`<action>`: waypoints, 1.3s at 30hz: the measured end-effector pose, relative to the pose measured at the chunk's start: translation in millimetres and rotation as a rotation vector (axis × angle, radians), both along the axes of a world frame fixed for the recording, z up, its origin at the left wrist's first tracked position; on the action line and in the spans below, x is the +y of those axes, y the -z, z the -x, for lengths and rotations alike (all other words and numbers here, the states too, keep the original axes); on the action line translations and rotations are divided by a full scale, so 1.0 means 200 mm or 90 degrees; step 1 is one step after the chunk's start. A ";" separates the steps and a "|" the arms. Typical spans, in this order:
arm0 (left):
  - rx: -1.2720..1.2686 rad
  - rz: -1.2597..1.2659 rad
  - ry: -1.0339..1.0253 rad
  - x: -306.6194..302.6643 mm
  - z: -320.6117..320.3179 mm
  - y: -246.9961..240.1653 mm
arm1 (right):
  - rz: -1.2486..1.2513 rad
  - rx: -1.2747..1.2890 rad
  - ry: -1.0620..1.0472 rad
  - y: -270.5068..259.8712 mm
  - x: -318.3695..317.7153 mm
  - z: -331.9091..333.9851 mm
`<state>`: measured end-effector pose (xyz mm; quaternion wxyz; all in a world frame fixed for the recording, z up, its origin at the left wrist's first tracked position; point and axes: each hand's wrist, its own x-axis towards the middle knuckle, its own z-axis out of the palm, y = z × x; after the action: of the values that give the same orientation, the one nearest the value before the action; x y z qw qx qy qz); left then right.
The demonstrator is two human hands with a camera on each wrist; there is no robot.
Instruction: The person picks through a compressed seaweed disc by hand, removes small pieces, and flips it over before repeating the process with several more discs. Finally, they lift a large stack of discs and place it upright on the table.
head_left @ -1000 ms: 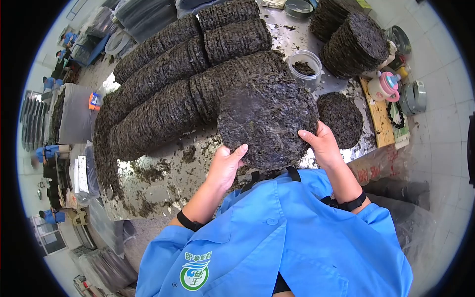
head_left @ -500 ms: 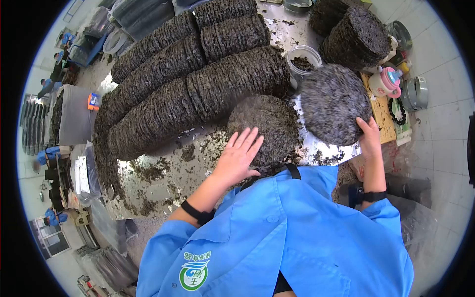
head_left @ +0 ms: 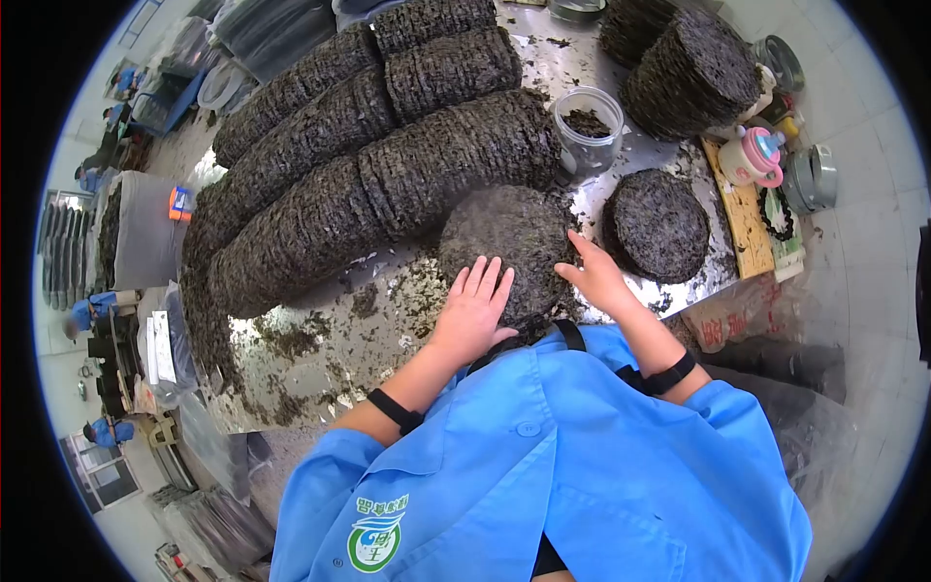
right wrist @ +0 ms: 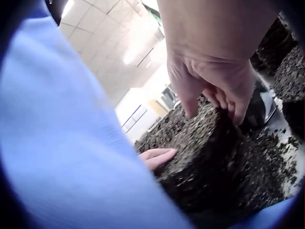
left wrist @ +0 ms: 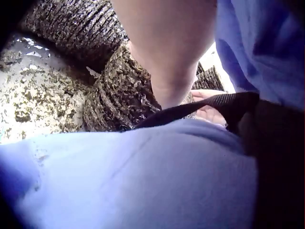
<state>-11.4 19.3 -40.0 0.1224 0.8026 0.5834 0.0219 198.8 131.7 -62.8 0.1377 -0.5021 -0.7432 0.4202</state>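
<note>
A round stack of dark dried seaweed discs (head_left: 504, 233) lies at the table's front edge, before the person. The left hand (head_left: 473, 310) rests on the near left of its top with fingers straight and spread. At the right rim is the right hand (head_left: 599, 279), its thumb and forefinger apart and touching the edge. In the right wrist view, this right hand (right wrist: 214, 90) reaches down over the rim of the stack (right wrist: 195, 143). A second, lower stack of seaweed discs (head_left: 656, 226) sits to the right.
Long rows of seaweed discs (head_left: 456, 155) lie behind and to the left. A clear jar (head_left: 588, 136) with seaweed bits stands behind the stacks. Farther right are tall seaweed stacks (head_left: 693, 78), a pink-and-white cup (head_left: 752, 158) and a wooden board (head_left: 739, 209). Seaweed crumbs (head_left: 301, 339) litter the metal table.
Both hands held one seaweed disc; the right hand then carried it right, onto the lower stack, and came back to the middle stack. The left hand let go and lay down on that stack.
</note>
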 end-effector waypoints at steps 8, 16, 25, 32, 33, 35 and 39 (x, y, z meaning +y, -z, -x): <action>0.001 -0.034 -0.052 0.00 -0.05 0.02 | 0.150 0.175 0.065 -0.09 -0.02 0.00; -0.046 -0.079 -0.089 0.01 -0.03 -0.09 | 0.373 0.275 0.108 -0.18 0.07 0.03; -1.278 -0.045 -0.637 -0.04 0.31 -0.35 | 0.375 0.498 0.066 -0.34 0.11 0.16; -1.391 0.052 -0.614 -0.07 0.21 -0.38 | 0.466 0.611 0.061 -0.50 0.05 0.20; -1.384 0.054 -0.610 -0.06 0.20 -0.38 | 0.469 0.632 0.070 -0.50 0.05 0.20; -1.384 0.070 -0.618 -0.07 0.19 -0.38 | 0.459 0.637 0.080 -0.50 0.04 0.19; -1.404 0.103 -0.628 -0.06 0.16 -0.38 | 0.432 0.643 0.129 -0.49 0.02 0.19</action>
<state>-43.7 6.4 35.6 0.5823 0.0340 0.4088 0.7020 161.6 136.1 34.4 0.3446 -0.3248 -0.3593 0.8041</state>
